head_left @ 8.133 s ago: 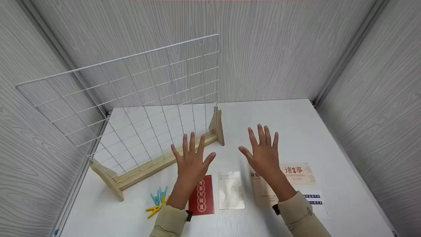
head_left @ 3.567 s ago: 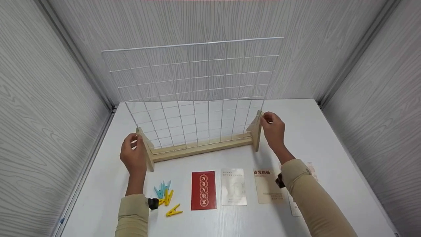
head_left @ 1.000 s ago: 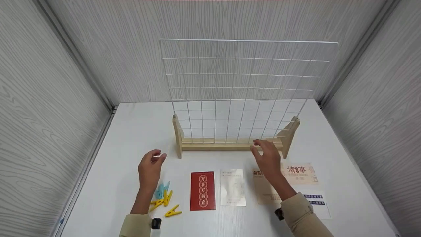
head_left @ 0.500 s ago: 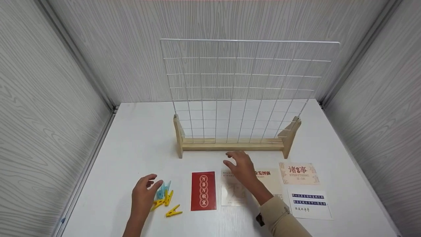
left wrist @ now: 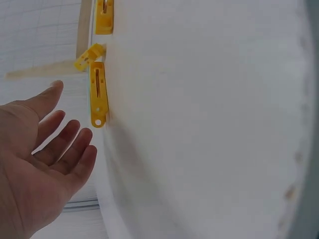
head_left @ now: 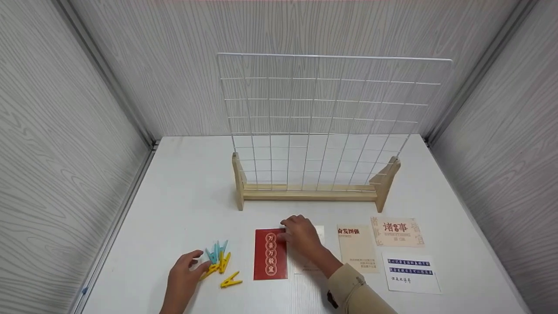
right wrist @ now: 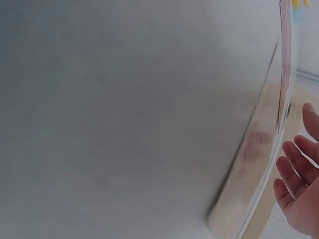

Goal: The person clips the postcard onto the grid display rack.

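Note:
My left hand (head_left: 183,277), fingers loosely bent and holding nothing, hovers at the left side of several clothespins. Two or so are light blue (head_left: 212,254); the others are yellow (head_left: 231,280). In the left wrist view its fingertips stay apart from a yellow clothespin (left wrist: 98,94). Over the upper right corner of a red card (head_left: 263,261) with gold lettering is my right hand (head_left: 303,237), which partly hides a pale card (head_left: 320,231) beside it. The right wrist view shows those fingers loosely curved with nothing between them.
Behind the cards stands a white wire grid panel (head_left: 335,56), upright in a wooden base (head_left: 309,197). To the right lie a beige card (head_left: 355,246), a cream card (head_left: 396,231) and a white card (head_left: 412,272). Wood-grain panels (head_left: 492,152) enclose the table.
Both hands gripped the slanted stand's ends; it has turned to face front, further right, and been let go. Since then the left hand came down to the clothespins, the right moved left to the red card.

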The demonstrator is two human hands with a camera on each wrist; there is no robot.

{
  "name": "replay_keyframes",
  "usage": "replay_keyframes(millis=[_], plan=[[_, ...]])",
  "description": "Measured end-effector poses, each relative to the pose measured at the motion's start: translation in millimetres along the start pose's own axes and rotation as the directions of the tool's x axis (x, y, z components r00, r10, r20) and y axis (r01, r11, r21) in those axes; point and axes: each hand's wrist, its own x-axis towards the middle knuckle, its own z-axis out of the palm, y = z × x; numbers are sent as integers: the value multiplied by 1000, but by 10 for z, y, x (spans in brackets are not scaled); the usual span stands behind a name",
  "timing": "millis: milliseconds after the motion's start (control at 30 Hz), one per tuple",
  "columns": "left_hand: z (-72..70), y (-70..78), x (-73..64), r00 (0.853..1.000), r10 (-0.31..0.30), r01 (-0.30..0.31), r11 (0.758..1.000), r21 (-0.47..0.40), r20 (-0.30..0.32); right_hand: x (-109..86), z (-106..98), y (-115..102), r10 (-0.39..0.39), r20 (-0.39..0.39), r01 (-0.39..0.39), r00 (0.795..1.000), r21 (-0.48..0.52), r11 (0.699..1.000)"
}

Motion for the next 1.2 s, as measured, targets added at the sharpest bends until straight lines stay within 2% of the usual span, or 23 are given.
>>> replay_keyframes(millis=[100,233,433,700,900,967,1200], plan=[[-10,-58,-9,999,-33,33,999,1,41,2,22,-44,1,25,-1,1000,-18,1000],[-16,-117,-30,997,-42,41,999,20,69,5,44,-81,19,66,-15,998,-62,998],[-36,-161,-55,995,-5,-1,998,70,96,28,83,-119,38,110,-28,993,-93,995],[5,-212,-59,990,54,-68,993,101,133,36,122,-117,86,86,-82,993,-54,995],[30,-213,-75,986,136,-150,978,148,96,31,106,-126,105,75,-104,992,-24,994],[30,-214,-77,985,143,-157,974,162,91,28,95,-131,113,77,-113,991,-15,994],[-2,-193,-67,992,64,-75,992,105,106,37,86,-113,152,93,-154,984,22,988]])
